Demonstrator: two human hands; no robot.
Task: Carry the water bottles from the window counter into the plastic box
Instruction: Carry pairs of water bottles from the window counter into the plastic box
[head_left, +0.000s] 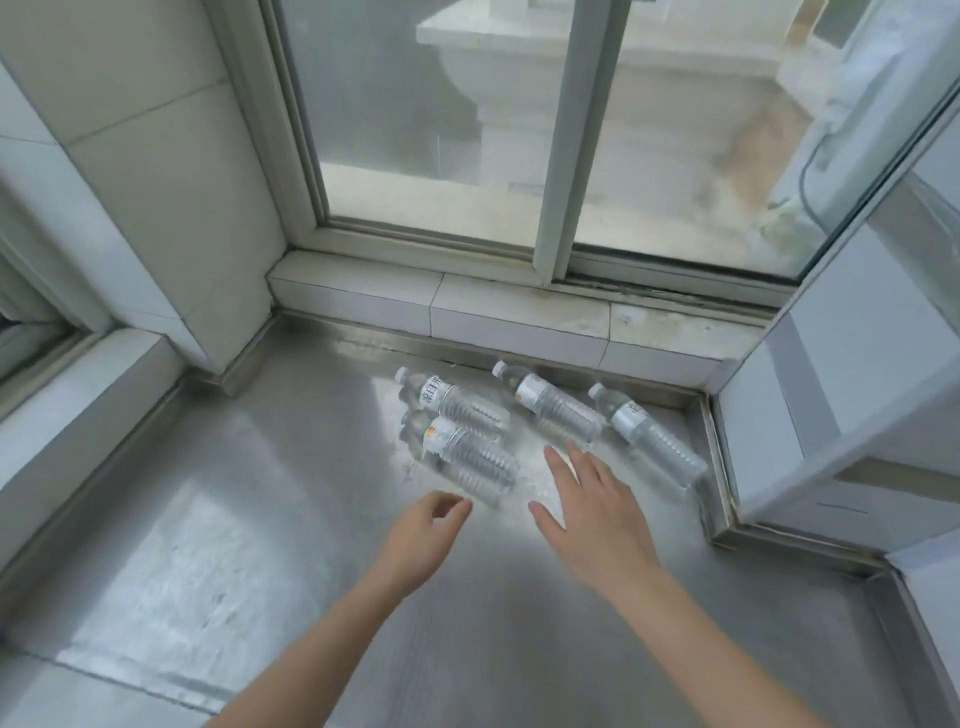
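- While four clear water bottles (550, 402) lie on the steel counter (260, 519), I read only blurred Chinese characters on their white labels.
- My left hand (421, 540) is loosely curled and holds nothing; my right hand (592, 514) is spread flat, also holding nothing.

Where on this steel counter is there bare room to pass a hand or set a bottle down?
Bare: the steel counter's left half, from the white tiled wall to the left hand, and the near strip around both forearms. Crowded: the far right corner below the tiled window ledge, where four clear plastic water bottles lie ahead of the right hand.
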